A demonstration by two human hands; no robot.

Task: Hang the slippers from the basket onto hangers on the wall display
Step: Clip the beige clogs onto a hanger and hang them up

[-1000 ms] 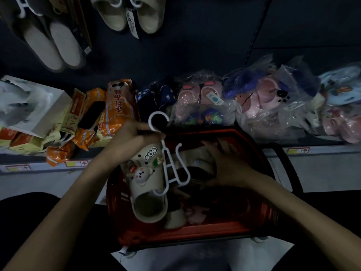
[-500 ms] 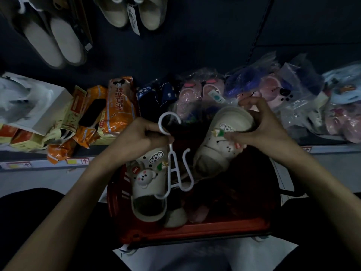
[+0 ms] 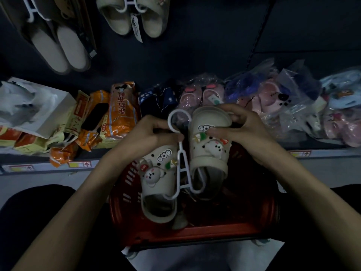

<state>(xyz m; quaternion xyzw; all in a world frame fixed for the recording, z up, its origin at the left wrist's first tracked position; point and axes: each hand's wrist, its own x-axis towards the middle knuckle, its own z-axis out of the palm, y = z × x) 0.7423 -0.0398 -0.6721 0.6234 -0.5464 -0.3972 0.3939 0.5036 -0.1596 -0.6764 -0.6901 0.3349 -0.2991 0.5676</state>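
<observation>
left hand pinches neck of white plastic hanger. right hand grips toe end of cream rubber slipper with bear charm, heel opening at hanger's right hook. matching cream slipper on left hook. both lie lengthwise, toes toward shelf, over red plastic basket. orange packets beyond.

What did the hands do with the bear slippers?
The right hand lifted the second cream rubber bear slipper out of the red plastic basket and brought it beside the white plastic hanger, onto its free prong. The left hand kept holding the hanger with the first cream slipper.
</observation>
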